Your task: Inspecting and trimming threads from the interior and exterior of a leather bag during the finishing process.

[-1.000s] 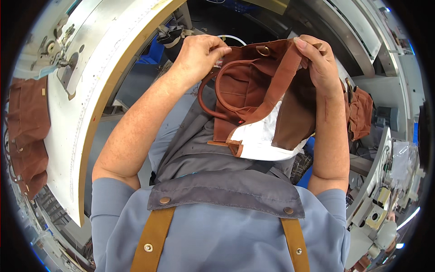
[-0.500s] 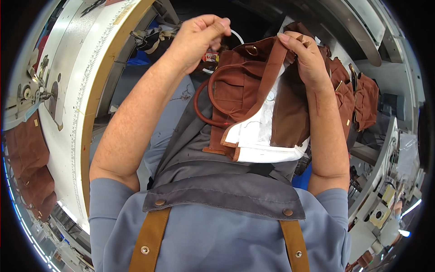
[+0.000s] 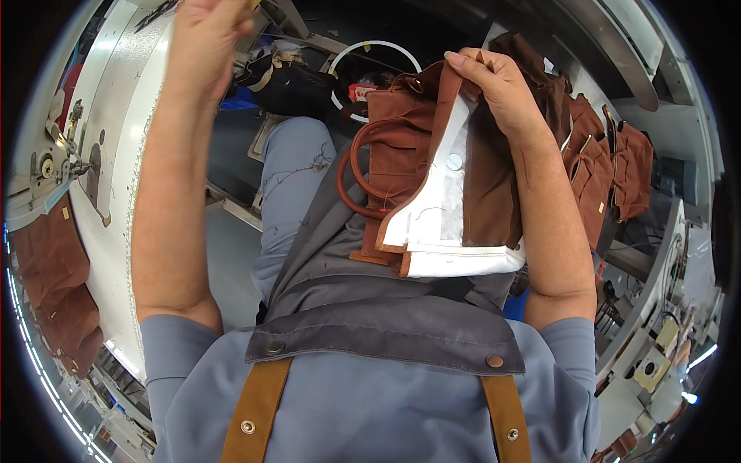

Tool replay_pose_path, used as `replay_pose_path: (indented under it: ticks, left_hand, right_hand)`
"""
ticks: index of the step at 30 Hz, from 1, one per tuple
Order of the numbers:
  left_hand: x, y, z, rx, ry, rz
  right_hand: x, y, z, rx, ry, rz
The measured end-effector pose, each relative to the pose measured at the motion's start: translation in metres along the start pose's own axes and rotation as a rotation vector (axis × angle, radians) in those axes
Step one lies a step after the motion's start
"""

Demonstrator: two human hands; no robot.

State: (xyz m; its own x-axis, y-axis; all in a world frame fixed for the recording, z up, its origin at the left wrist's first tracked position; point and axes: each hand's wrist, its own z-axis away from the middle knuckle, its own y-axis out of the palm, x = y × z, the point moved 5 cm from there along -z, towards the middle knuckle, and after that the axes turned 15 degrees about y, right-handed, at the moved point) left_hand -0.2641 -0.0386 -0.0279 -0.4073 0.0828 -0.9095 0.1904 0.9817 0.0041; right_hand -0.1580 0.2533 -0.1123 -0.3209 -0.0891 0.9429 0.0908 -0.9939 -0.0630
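Note:
A reddish-brown fabric bag with rounded handles lies across my lap, its white lining and a dark brown inner panel turned outward. My right hand is closed on the bag's upper edge, thumb and fingers pinching the brown trim and holding it up. High at the left, over the white table, my left hand is raised away from the bag. Its fingers look curled together, slightly blurred and partly cut off by the picture's top edge; what they hold, if anything, is not visible.
To my left runs a white table with a ruler edge and sewing machine parts. Brown fabric pieces hang beyond it. More brown bags stand at the right. A white-rimmed round bin sits ahead, below.
My left hand has swung up and to the left, away from the bag. My right hand keeps its grip on the bag edge and has shifted slightly left.

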Motion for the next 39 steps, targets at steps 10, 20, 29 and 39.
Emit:
replay_pose_path:
  ticks: [10,20,29,39]
  left_hand:
    - [-0.096,-0.14,0.018,-0.06,0.418,-0.481]
    - [-0.13,-0.168,0.099,-0.256,0.189,-0.787]
    - [0.033,0.044,0.077,0.378,0.133,-0.499]
    - [0.089,0.122,0.068,0.556,0.07,-0.31]
  right_hand:
    - [-0.001,-0.002,0.001,-0.034,0.007,0.014]
    - [0.004,0.003,0.0,-0.011,0.021,-0.025]
    - [0.009,-0.004,0.021,0.009,-0.027,-0.047]
    - [0.001,-0.014,0.025,-0.011,-0.005,-0.131]
